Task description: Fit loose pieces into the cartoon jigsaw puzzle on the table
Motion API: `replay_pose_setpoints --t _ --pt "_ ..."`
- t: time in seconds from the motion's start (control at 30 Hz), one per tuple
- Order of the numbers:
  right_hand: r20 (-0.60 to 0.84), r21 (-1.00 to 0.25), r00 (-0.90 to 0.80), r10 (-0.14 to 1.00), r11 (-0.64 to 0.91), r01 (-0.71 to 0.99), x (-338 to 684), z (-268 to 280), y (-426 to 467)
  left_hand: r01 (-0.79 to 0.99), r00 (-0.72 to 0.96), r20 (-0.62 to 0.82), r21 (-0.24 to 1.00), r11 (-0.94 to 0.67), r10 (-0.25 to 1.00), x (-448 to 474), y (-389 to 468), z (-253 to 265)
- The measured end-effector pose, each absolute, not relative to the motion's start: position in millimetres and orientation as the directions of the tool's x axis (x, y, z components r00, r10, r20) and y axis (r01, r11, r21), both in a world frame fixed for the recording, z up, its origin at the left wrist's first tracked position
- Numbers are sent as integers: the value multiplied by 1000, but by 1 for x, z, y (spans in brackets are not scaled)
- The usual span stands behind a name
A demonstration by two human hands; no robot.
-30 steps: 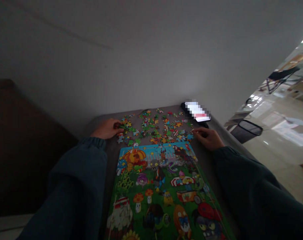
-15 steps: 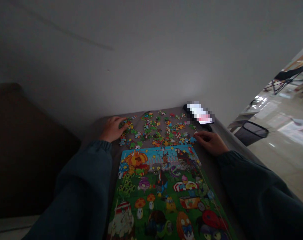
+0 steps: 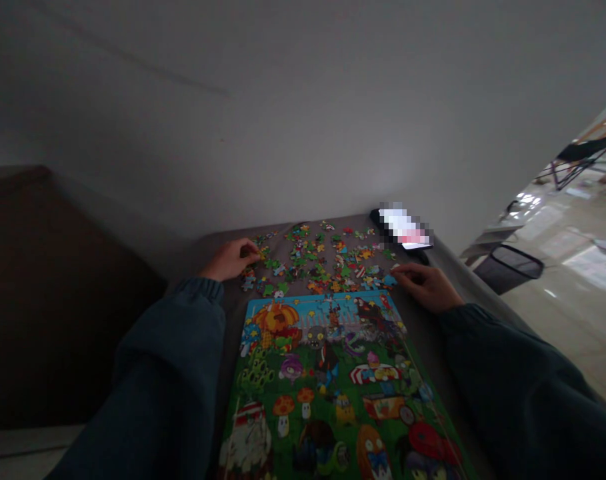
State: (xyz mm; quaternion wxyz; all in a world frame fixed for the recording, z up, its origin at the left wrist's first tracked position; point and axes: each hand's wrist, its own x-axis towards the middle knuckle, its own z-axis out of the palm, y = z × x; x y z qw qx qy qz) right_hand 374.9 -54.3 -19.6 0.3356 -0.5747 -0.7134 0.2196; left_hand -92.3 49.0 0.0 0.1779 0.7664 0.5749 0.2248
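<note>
Loose jigsaw puzzle pieces point(image 3: 315, 275) lie scattered over the grey cloth behind a picture board point(image 3: 307, 380) of cartoon plants and zombies. My left hand point(image 3: 229, 260) is at the left edge of the pieces. Its thumb and index finger are pinched together, and what is between them is too small to make out. At the right edge of the pieces, my right hand point(image 3: 425, 287) has its fingers closed in a pinch. A blue puzzle piece point(image 3: 390, 280) shows just by its fingertips; whether it is gripped I cannot tell.
A phone with a lit screen point(image 3: 405, 229) leans at the back right of the cloth-covered surface point(image 3: 463, 283). Behind it rises a pale wall point(image 3: 283, 133). A dark brown panel point(image 3: 57, 300) stands to the left. On the right a mesh basket-like thing point(image 3: 510, 268) is near the shiny floor.
My left hand has gone from spread fingers over the pieces to a pinch at their left edge. The right hand keeps its pinch. The whole view has shifted slightly.
</note>
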Motion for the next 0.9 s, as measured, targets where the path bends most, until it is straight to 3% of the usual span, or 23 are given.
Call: replay_pose_setpoints --t 0.23,0.37,0.5,0.73,0.9 --pt "210 -708 -100 972 222 670 372 -17 -55 739 106 163 647 -188 981 -103 52 6" --pt "211 -714 -95 973 220 665 373 -18 -55 721 175 81 669 -184 981 -93 48 7" --pt "197 -706 -95 976 208 677 374 -19 -55 719 236 48 664 -208 971 -81 46 5" --pt "231 -690 -104 967 239 683 375 -19 -55 752 173 108 628 -202 979 -107 47 23" --pt "218 -706 -96 971 225 672 376 -21 -54 789 150 48 596 -149 988 -143 45 35"
